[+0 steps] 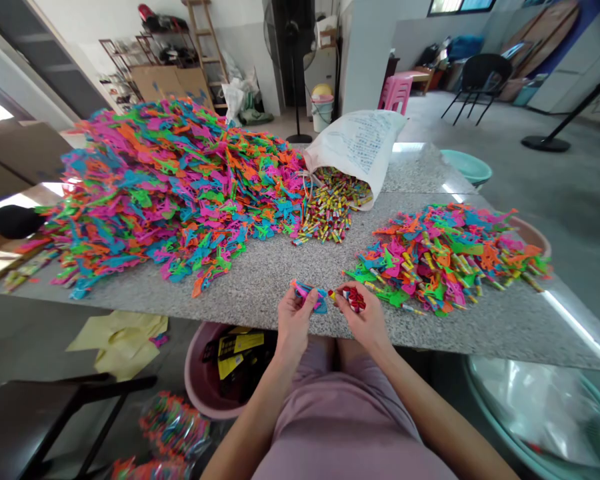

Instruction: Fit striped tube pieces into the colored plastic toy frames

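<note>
Speckled grey tabletop (260,273), loaded along its length. Left hand (294,317) clamped on pink and blue plastic pieces (321,305); right hand (369,319) clamped on a bunch of small tubes (354,298). Hands near each other at the near edge. Big plastic pile (180,180) toward left edge, white sack (363,143) spilling tubes by far edge, mixed pile (445,257) toward right edge.

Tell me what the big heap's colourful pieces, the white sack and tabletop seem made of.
Colourful pieces: probably moulded plastic, smooth-looking; bright, solid colours, thin cut-out shapes.
White sack: likely plastic, perhaps woven, dull; thin, draping walls.
Tabletop: granite or lookalike, polished; grey speckling, bright reflections.
</note>
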The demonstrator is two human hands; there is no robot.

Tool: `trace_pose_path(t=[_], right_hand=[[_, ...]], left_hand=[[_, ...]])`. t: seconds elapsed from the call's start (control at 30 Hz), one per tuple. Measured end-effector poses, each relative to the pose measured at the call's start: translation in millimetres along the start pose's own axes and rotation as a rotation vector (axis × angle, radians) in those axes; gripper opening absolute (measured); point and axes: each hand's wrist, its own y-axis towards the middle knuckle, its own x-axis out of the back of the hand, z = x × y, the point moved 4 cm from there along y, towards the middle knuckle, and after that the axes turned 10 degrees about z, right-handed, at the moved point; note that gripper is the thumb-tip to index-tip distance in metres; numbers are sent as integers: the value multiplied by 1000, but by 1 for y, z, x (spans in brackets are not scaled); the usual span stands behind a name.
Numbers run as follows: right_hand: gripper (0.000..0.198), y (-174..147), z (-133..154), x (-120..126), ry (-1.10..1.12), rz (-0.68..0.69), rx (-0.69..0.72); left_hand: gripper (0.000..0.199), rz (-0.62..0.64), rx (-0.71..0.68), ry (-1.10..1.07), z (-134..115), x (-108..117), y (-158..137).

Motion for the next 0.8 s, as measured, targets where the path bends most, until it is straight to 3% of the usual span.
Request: trace_pose_path(t=[0.13, 0.33, 0.6, 0.8], right_hand=[[17, 0, 2, 3, -25, 19, 13], [17, 3, 0, 5, -46, 153, -6], [14, 1, 4, 8, -64, 151, -24], [12, -3, 1, 2, -143, 113, -21]], left_hand=[[26, 25, -39, 80, -3, 1, 1], [27, 89, -3, 73, -3, 0, 3], [21, 35, -88, -66, 10, -10, -1], [23, 63, 21, -6, 9, -10, 1]])
